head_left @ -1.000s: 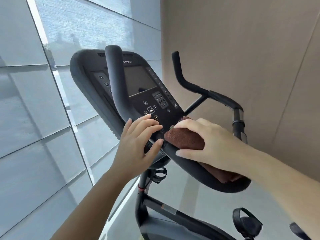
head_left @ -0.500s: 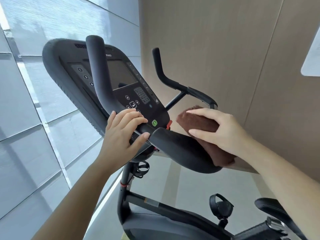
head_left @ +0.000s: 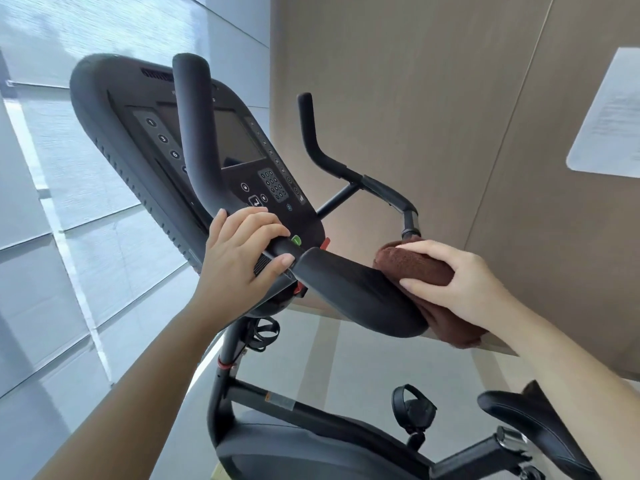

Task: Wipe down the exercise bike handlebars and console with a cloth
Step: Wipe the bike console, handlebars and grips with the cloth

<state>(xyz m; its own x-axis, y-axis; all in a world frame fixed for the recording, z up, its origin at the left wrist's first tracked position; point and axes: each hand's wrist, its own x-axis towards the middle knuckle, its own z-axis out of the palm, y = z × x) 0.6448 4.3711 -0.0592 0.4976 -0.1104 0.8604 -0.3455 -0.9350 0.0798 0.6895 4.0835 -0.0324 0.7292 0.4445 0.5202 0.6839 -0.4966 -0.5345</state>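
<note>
Right hand (head_left: pixel 464 282) grips a folded brown cloth (head_left: pixel 420 271), fingers curled over it, pressing it against the right end of the padded handlebar (head_left: pixel 349 289) at frame centre-right. Left hand (head_left: pixel 239 261) is closed around the handlebar below the console (head_left: pixel 194 147). Beige wall panels (head_left: pixel 433 98) stand behind.

Person, head-camera view: two forearms and two hands visible. Left hand (head_left: pixel 242 258): bare, no glove, ring or watch; fingernails short and unpainted. Right hand (head_left: pixel 460 282): bare likewise, nails short. Both forearms uncovered to the frame edge; no sleeve, cuff or wristband in view.
</note>
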